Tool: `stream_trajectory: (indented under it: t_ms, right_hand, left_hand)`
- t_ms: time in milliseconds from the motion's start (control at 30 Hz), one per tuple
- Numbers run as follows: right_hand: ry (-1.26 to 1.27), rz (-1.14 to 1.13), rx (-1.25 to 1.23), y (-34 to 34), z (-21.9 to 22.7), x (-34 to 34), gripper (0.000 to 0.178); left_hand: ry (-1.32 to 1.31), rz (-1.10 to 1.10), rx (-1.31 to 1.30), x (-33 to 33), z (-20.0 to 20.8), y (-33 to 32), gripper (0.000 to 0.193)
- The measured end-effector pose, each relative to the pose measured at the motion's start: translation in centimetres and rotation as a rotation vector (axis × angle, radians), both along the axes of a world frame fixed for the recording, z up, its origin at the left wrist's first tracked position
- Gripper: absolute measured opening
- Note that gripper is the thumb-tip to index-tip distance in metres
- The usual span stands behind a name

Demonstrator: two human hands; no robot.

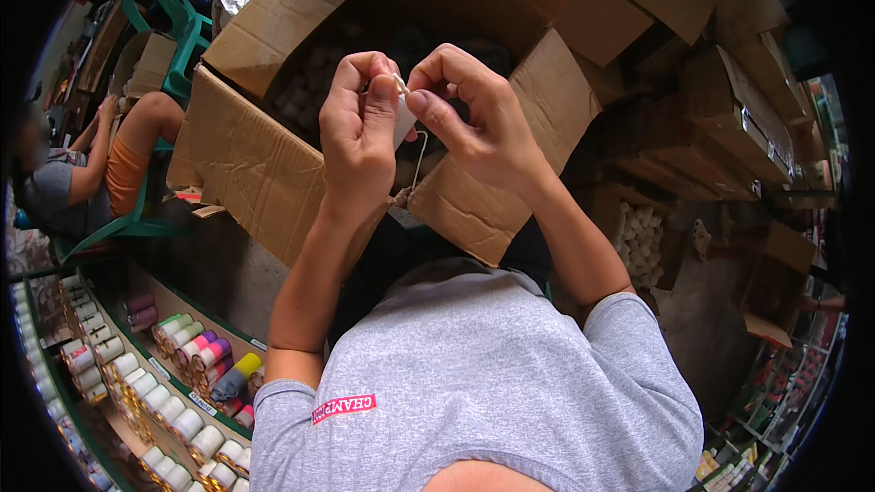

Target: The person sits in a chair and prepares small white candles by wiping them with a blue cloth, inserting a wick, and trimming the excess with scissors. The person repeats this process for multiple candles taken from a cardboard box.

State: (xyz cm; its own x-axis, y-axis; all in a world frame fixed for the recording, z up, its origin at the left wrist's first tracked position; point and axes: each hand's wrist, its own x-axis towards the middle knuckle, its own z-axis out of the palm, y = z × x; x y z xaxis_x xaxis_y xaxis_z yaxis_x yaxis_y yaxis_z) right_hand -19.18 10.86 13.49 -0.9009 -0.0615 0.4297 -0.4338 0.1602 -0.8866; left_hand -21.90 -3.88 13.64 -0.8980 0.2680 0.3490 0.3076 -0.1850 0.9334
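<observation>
Over the open cardboard box [264,187], both my hands meet with their fingertips close together. My left hand [360,132] is closed around a small white object [402,122], which is mostly hidden by the fingers, so its kind is unclear. At its top, a cream cord [399,85] shows between my left thumb and the other hand. My right hand [474,114] pinches this cord between thumb and fingers. A thin white strand [420,159] hangs below the hands, near the box's front edge. Pale round pieces [296,96] lie in the shadow inside the box.
Thread spools [187,424] fill a curved rack at the lower left. Another person [91,159] sits on a green chair [137,223] at the left. Cardboard boxes [729,109] are stacked at the right, near a box of white rounded pieces [640,241].
</observation>
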Motion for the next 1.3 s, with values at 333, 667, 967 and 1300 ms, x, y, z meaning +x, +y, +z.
stream_trajectory:
  t_ms: [333,667,967,1300]
  right_hand:
    - [-0.154,0.012,-0.331,-1.0,0.1,0.4,0.009]
    - [-0.027,-0.107,-0.236,-1.6,-0.6,0.2,0.008]
    - [0.364,-0.088,0.161,-0.9,2.4,-6.4,0.011]
    - [-0.12,0.44,0.907,5.2,-4.4,-16.8,0.042]
  left_hand:
    - [-0.152,-0.086,0.144,0.5,0.0,0.5,0.02]
    - [-0.12,0.1,0.247,0.3,0.2,0.8,0.016]
    - [-0.005,-0.023,0.337,-4.2,2.8,1.8,0.043]
    - [-0.322,-0.238,0.539,-8.1,1.2,-4.8,0.042]
